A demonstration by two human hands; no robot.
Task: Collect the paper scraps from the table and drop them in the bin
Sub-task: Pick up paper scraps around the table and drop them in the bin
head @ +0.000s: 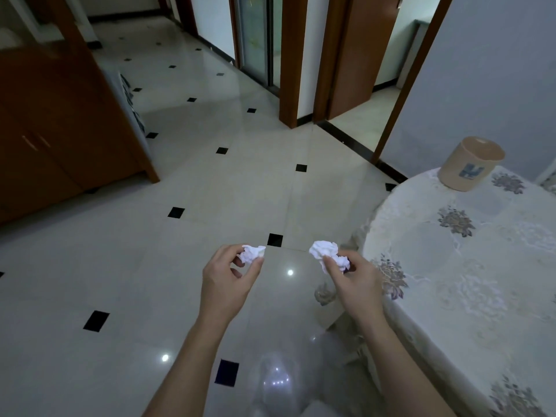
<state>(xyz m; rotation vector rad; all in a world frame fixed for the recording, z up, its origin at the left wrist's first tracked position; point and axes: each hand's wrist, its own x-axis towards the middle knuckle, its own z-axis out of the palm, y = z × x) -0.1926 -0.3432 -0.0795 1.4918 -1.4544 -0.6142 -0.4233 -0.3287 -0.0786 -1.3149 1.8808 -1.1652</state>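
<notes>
My left hand (226, 284) pinches a small crumpled white paper scrap (252, 253) between thumb and fingertips, held out over the floor. My right hand (355, 284) grips a larger crumpled white paper scrap (326, 251), just left of the table's edge. The round table (469, 266) with a floral lace cloth fills the right side. No bin is in view.
A tan cylindrical tissue container (469, 164) stands at the table's far edge. Glossy white floor tiles with black diamond insets (210, 182) stretch ahead. A wooden cabinet (60, 121) stands at the left. Wooden door frames (291, 61) open at the back.
</notes>
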